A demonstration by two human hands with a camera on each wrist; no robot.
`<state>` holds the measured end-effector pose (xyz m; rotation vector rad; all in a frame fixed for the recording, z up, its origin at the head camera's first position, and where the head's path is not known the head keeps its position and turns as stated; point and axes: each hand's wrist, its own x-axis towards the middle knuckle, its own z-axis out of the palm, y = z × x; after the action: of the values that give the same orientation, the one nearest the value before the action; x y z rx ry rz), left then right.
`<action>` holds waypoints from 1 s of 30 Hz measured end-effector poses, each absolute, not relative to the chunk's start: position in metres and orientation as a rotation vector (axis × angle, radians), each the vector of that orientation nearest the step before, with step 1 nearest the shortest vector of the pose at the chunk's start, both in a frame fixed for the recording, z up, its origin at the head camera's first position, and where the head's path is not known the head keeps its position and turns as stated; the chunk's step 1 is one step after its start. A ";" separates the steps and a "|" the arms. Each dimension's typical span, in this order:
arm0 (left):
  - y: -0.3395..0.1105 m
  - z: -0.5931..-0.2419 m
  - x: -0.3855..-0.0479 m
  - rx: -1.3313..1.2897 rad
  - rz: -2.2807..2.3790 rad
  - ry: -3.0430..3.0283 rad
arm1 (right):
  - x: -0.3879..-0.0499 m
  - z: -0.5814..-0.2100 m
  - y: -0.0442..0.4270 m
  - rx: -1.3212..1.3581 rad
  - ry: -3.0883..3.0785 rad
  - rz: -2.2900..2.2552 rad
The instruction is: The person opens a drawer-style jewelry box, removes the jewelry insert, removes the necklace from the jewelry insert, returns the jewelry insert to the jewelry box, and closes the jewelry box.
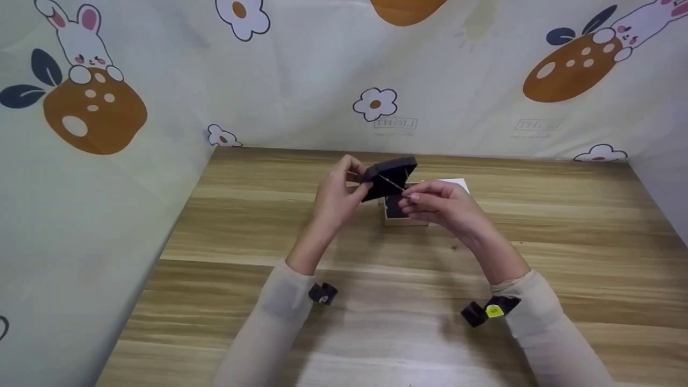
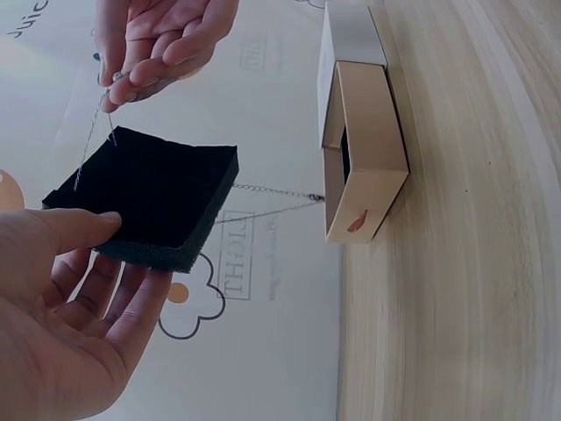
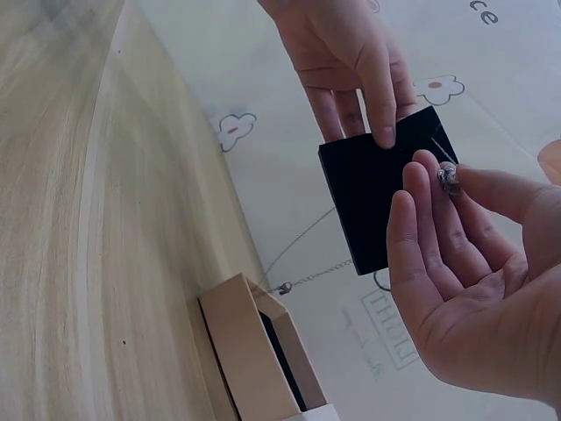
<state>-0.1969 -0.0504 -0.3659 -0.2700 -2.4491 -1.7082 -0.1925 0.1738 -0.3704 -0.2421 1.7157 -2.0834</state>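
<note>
A square black pad [image 1: 388,180] is held up above the table by my left hand [image 1: 337,196], thumb on one face and fingers behind in the left wrist view. A thin silver chain [image 2: 279,190] passes through the pad; its clasp end hangs behind, beside the box in that view. My right hand [image 1: 449,207] pinches a small shiny pendant [image 3: 448,178] between thumb and fingers, just off the pad's face, with chain running from it to the pad.
Beneath the hands, a beige drawer box [image 2: 372,158] with dark lining stands partly out of its white sleeve [image 1: 457,185] on the wooden table [image 1: 365,333]. A patterned sheet [image 1: 301,70] rises behind the table's back edge and at both sides.
</note>
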 end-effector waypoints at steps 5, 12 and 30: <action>-0.052 -0.367 -0.197 -0.235 -1.707 -2.446 | -0.192 -0.371 0.174 -0.241 1.712 -2.081; -0.055 -0.369 -0.197 -0.221 -1.662 -2.448 | -0.193 -0.373 0.174 -0.249 1.707 -2.087; -0.055 -0.372 -0.202 -0.236 -1.560 -2.511 | -0.187 -0.365 0.180 -0.248 1.710 -2.113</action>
<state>-0.2017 -0.0552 -0.3725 -0.2358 -2.5113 -1.5605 -0.1873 0.1804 -0.3646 -0.2481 1.7104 -2.1125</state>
